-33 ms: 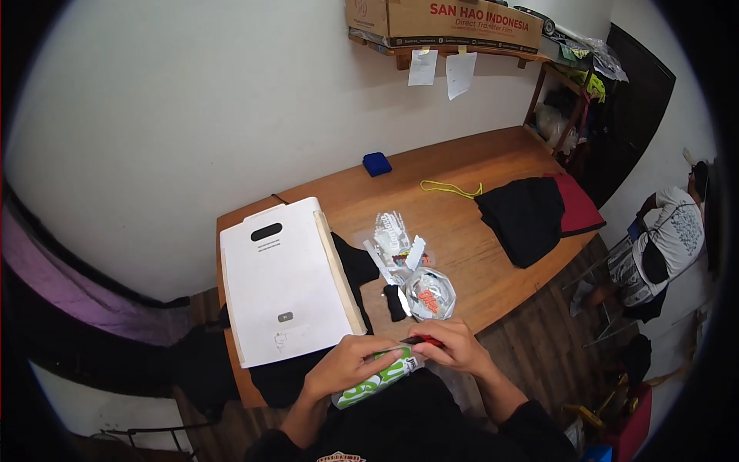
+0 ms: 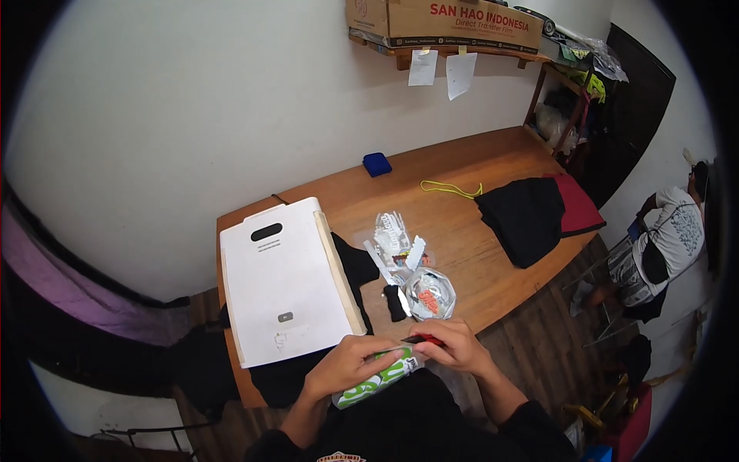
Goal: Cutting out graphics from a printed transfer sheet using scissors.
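Observation:
My left hand [image 2: 348, 368] grips a green and white packet [image 2: 379, 379] just off the near edge of the wooden table [image 2: 462, 165]. My right hand [image 2: 456, 348] meets it at the packet's right end and pinches a small red and black object [image 2: 422, 339]; I cannot tell what it is. Just beyond my hands lie a clear plastic bag with orange bits [image 2: 428, 294], a small black piece [image 2: 395, 302] and more clear bags with white strips [image 2: 394, 237].
A large white flat board [image 2: 281, 281] lies on black cloth [image 2: 356, 262] at the left. Farther off are a black and red garment [image 2: 531, 215], a yellow cord [image 2: 450, 188] and a small blue box [image 2: 376, 164]. Another person [image 2: 666, 239] crouches at the right. A cardboard box [image 2: 446, 23] sits on a wall shelf.

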